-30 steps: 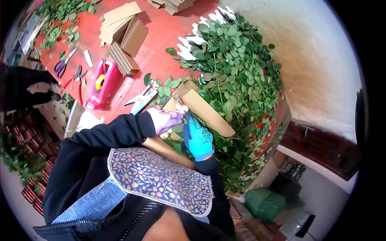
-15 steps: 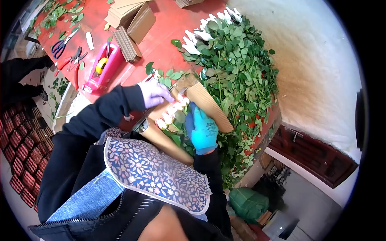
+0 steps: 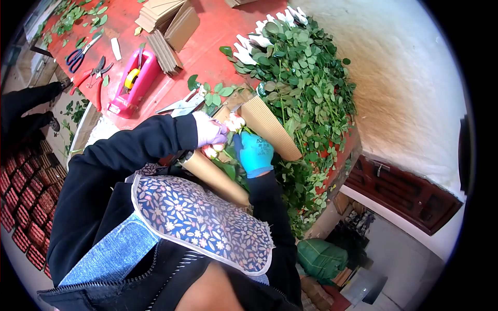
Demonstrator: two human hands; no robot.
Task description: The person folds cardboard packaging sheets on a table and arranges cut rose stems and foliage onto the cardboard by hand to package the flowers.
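My left hand (image 3: 210,130), in a pale purple glove, curls its fingers over pale pink roses (image 3: 235,122). My right hand (image 3: 256,154), in a blue glove with dark fingertips, closes round the rose stems just below the blooms; its fingertips are partly hidden. The roses lie inside an opened cardboard wrap (image 3: 215,176), whose ribbed flap (image 3: 271,127) stands up beyond my right hand. Green leaves fill the wrap between its two sides. A grey, flat-looking tool (image 3: 185,105) lies just behind my left wrist.
A large pile of leafy stems (image 3: 306,98) with white-wrapped heads (image 3: 245,54) covers the right of the red table (image 3: 199,54). Farther left are a pink tape dispenser (image 3: 136,85), pruning shears (image 3: 96,75), scissors (image 3: 83,54) and stacked cardboard (image 3: 165,52). A person's legs (image 3: 28,106) show at left.
My left hand has moved right and down, its fingers now curled over the blooms. My right hand has shifted slightly up and left. The grey tool behind my left wrist has come into fuller view.
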